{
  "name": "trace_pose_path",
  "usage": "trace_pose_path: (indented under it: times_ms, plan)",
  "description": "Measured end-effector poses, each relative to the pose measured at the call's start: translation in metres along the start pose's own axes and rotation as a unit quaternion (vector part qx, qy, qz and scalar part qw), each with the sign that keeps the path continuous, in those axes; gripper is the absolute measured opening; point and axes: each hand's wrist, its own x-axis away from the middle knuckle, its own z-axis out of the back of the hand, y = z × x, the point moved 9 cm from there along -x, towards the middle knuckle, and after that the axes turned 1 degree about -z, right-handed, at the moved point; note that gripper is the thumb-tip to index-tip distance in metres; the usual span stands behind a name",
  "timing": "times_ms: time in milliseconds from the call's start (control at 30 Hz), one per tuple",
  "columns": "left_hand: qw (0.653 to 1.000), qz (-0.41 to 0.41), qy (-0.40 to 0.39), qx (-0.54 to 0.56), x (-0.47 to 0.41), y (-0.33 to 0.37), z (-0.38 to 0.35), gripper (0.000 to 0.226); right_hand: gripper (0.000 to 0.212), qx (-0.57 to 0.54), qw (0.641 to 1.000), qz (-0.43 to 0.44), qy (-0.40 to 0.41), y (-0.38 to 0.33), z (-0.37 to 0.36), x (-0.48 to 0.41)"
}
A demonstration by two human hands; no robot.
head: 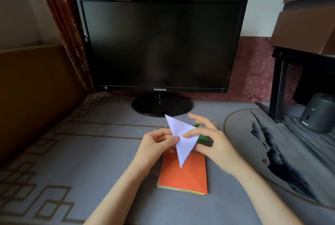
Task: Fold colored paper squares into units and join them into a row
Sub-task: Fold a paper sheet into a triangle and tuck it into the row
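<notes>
Orange paper tops the stack of coloured squares [183, 175] nearest you on the counter [108, 170]. Just above, your left hand [157, 143] and right hand [212, 142] both pinch a white folded triangle [183, 139]. Green folded paper [204, 138] lies behind, before the Samsung monitor [159, 43].

This looks like a desk corner in a home. A dark Samsung monitor [161, 43] stands on a grey patterned table cover [90, 152] that holds a stack of coloured paper squares [183, 177]. A red patterned curtain [68, 25] hangs at the left, and cardboard boxes [308, 25] sit on a black stand [279, 83].
</notes>
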Motion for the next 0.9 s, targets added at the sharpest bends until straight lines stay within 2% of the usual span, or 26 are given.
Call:
trace_pose_path:
  times_ms: [167, 267, 300, 367, 500, 600, 667, 800, 900]
  plan:
    - [0.999, 0.009, -0.013, 0.03, 0.003, 0.003, -0.005, 0.016, 0.027, -0.066, 0.997, -0.022, 0.032, 0.005, 0.003, -0.002]
    - [0.999, 0.0, -0.022, 0.039, 0.004, 0.006, -0.009, 0.013, 0.006, -0.119, 0.991, -0.043, 0.046, 0.008, 0.002, -0.002]
    - [0.999, -0.003, -0.03, 0.045, 0.004, 0.006, -0.011, 0.014, 0.006, -0.124, 0.989, -0.045, 0.061, 0.01, 0.004, -0.002]
    - [0.997, -0.002, -0.041, 0.062, 0.005, 0.007, -0.014, 0.02, 0.021, -0.129, 0.987, -0.051, 0.077, 0.015, 0.006, -0.003]
    - [0.998, -0.016, -0.042, 0.034, 0.007, 0.01, -0.016, 0.018, 0.005, -0.169, 0.979, -0.08, 0.079, 0.019, 0.003, -0.004]
    - [0.999, -0.022, -0.022, 0.013, 0.006, 0.009, -0.012, 0.014, 0.03, -0.213, 0.969, -0.099, 0.08, 0.021, 0.0, -0.003]
    - [1.0, -0.026, -0.015, 0.004, 0.006, 0.009, -0.01, 0.012, 0.038, -0.232, 0.963, -0.118, 0.075, 0.022, -0.001, -0.003]
    - [0.999, -0.037, -0.001, -0.01, 0.005, 0.01, -0.009, 0.011, 0.017, -0.231, 0.961, -0.14, 0.058, 0.023, -0.003, -0.002]
    - [0.999, -0.045, 0.011, -0.014, 0.005, 0.011, -0.007, 0.012, 0.015, -0.23, 0.96, -0.156, 0.036, 0.024, -0.008, -0.001]
